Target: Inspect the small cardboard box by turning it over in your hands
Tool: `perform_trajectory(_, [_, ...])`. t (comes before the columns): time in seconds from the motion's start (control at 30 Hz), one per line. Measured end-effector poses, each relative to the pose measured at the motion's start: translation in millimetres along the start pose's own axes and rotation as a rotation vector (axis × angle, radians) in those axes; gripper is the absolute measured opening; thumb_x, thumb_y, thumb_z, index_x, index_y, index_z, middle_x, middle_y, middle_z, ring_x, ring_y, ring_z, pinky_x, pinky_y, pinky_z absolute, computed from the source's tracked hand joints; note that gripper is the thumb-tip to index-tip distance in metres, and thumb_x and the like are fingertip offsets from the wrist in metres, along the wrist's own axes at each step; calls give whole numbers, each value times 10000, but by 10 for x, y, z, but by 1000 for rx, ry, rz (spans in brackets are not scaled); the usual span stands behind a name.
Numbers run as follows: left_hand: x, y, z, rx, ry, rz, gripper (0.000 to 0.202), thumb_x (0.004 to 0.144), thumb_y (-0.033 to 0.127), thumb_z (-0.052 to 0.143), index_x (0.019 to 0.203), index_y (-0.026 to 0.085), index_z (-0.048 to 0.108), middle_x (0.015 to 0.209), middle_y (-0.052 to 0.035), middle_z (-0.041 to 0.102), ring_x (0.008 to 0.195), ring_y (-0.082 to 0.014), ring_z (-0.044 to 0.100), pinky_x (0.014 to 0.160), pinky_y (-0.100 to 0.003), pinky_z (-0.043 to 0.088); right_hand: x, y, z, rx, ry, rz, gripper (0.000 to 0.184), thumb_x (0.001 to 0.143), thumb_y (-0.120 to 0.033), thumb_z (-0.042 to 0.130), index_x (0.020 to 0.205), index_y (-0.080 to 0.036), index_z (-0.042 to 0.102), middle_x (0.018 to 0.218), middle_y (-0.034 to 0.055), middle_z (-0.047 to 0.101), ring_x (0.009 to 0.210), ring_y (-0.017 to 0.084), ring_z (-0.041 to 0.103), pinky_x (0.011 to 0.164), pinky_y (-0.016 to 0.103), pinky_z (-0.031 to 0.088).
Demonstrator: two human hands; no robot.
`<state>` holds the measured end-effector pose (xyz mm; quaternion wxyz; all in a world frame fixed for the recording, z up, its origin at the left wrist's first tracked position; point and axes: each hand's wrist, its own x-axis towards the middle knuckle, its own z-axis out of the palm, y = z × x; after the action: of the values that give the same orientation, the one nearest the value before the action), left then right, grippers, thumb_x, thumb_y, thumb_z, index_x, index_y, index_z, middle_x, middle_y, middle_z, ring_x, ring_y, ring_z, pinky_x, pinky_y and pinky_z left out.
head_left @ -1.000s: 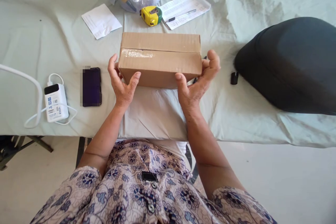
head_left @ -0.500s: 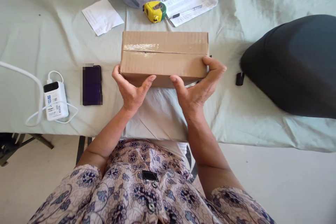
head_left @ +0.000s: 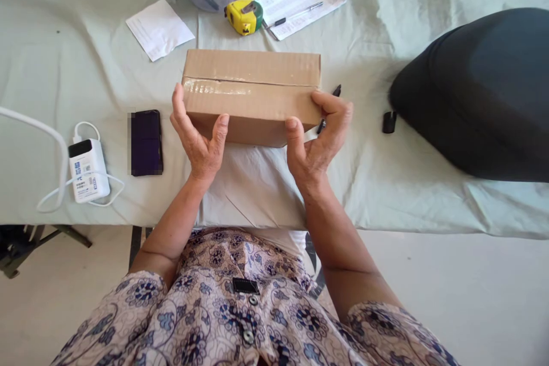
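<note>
Both ends of taped cardboard box clamped, left hand and right hand at it, thumbs on near face! Box over middle of pale green tablecloth; lifted or resting, can't tell. Black pen peeks from behind right hand. Beyond box, yellow-green tape measure; out left, smartphone, then white power bank.

Soft, bright light puts glare on the box; pixelation edges the phone.
</note>
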<state>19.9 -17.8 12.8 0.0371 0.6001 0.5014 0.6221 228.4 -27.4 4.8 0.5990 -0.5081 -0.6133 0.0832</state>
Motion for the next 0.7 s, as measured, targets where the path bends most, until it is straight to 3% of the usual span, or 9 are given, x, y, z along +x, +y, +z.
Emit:
perform_trajectory(0.13, [8, -22, -46, 27, -52, -64, 764, 891, 738, 703, 1489, 315, 486, 1545, -115, 530, 1516, -341, 481, 1351, -561, 317, -10, 7, 31, 2, -78, -8, 589, 962, -734, 534, 1366, -307, 582, 1252, 110, 618, 1231, 314, 621, 1102, 659, 552])
perform_trajectory(0.2, [4, -59, -51, 59, -58, -79, 812, 856, 766, 724, 1494, 312, 510, 1631, -122, 449, 1586, -364, 391, 1375, -591, 265, -24, 7, 47, -7, -107, -6, 593, 958, -748, 525, 1358, -316, 595, 1255, 111, 631, 1235, 315, 621, 1106, 662, 553])
perform_trajectory(0.3, [-13, -102, -37, 117, -54, -45, 885, 843, 800, 709, 1527, 272, 522, 1782, -119, 219, 1692, -415, 141, 1400, -654, 120, -64, -8, 73, -20, -134, -42, 589, 958, -743, 525, 1344, -310, 625, 1218, 110, 651, 1199, 309, 645, 1094, 644, 570])
perform_trajectory(0.4, [-55, -98, -10, 99, -97, 24, 912, 838, 837, 676, 1559, 309, 497, 1833, -58, 91, 1717, -413, 42, 1402, -638, 111, -122, -47, 113, -16, -175, -115, 580, 976, -697, 527, 1377, -289, 623, 1168, 113, 669, 1121, 297, 677, 1046, 603, 600])
perform_trajectory(0.6, [-161, -56, 56, 39, -239, 213, 878, 898, 898, 482, 1540, 301, 509, 1849, -72, 88, 1697, -414, 196, 1343, -595, 338, -170, -186, 200, 131, -258, -341, 543, 1057, -419, 485, 1587, -310, 439, 1107, 67, 748, 931, 222, 714, 906, 444, 634])
perform_trajectory(0.7, [-161, -61, 55, 34, -258, 251, 785, 946, 839, 482, 1522, 308, 516, 1845, -84, 127, 1675, -395, 283, 1320, -572, 379, -130, -215, 200, 138, -223, -405, 524, 1062, -295, 487, 1585, -314, 472, 1051, 46, 771, 844, 193, 709, 797, 368, 615])
